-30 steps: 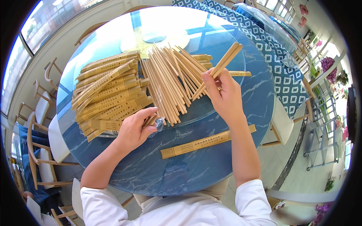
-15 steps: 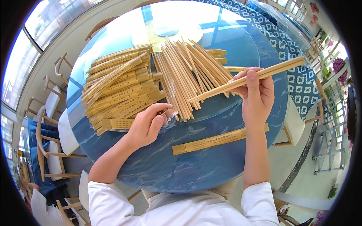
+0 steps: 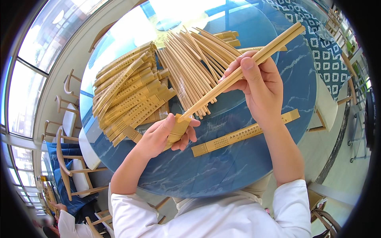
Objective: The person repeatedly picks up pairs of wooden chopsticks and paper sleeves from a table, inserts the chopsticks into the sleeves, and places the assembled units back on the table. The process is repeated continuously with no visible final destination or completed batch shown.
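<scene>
My right hand [image 3: 262,89] is closed around a pair of pale wooden chopsticks [image 3: 279,41], which slant down to the left. Their lower tips meet the mouth of a tan paper chopstick sleeve [image 3: 177,131]; how far inside they reach I cannot tell. That sleeve is gripped in my left hand [image 3: 156,139], and its lower part is hidden behind the palm. Beyond my hands lies a fanned heap of loose chopsticks [image 3: 186,71]. To its left is a thick pile of printed tan sleeves [image 3: 129,93]. One more sleeve [image 3: 238,138] rests alone near my right forearm.
Everything lies on a round blue marbled table [image 3: 190,180] with a glass turntable [image 3: 248,27] on top. A few more tan sleeves [image 3: 228,36] sit behind the loose chopsticks. Wooden chairs [image 3: 81,178] stand at the left. Another person's sleeve [image 3: 71,224] shows at lower left.
My left hand now holds a paper sleeve instead of pinching near the clear plastic. My right hand has tilted the chopsticks, bringing their tips down to the sleeve. The view has shifted slightly.
</scene>
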Motion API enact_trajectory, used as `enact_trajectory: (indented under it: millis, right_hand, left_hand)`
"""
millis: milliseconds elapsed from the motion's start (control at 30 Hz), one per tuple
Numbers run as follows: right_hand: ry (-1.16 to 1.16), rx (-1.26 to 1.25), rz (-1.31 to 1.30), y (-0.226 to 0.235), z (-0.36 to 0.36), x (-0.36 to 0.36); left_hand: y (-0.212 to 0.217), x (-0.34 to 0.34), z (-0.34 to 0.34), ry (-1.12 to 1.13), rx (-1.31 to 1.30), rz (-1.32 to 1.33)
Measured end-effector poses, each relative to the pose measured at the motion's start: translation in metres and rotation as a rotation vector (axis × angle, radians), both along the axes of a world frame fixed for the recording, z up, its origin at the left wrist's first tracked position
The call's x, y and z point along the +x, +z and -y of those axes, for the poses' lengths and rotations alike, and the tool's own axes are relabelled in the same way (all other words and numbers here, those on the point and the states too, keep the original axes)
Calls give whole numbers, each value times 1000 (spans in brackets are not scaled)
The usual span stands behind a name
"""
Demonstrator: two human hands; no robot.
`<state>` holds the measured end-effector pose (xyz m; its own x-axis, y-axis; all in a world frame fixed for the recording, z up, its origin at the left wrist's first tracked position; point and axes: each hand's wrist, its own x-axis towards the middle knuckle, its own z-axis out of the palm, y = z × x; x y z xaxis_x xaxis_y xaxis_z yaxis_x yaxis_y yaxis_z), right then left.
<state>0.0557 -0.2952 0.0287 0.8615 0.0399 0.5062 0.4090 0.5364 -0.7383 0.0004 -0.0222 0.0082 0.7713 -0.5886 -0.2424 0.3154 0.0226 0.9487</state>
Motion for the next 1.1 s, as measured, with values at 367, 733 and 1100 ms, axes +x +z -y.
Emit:
enact_trajectory:
  millis: [367,733,1100]
  right_hand:
    - [-55,-23,0,3,-1,-5]
    - [-94,-59,-95,6,1,-3]
    - [-30,-57,-209,5,6,4]
  left_hand:
    - [-6,3,-6,-44,-37,95]
    - [-7,4,-9,-49,-107,93]
    - [-2,-2,-2,5,-109,85]
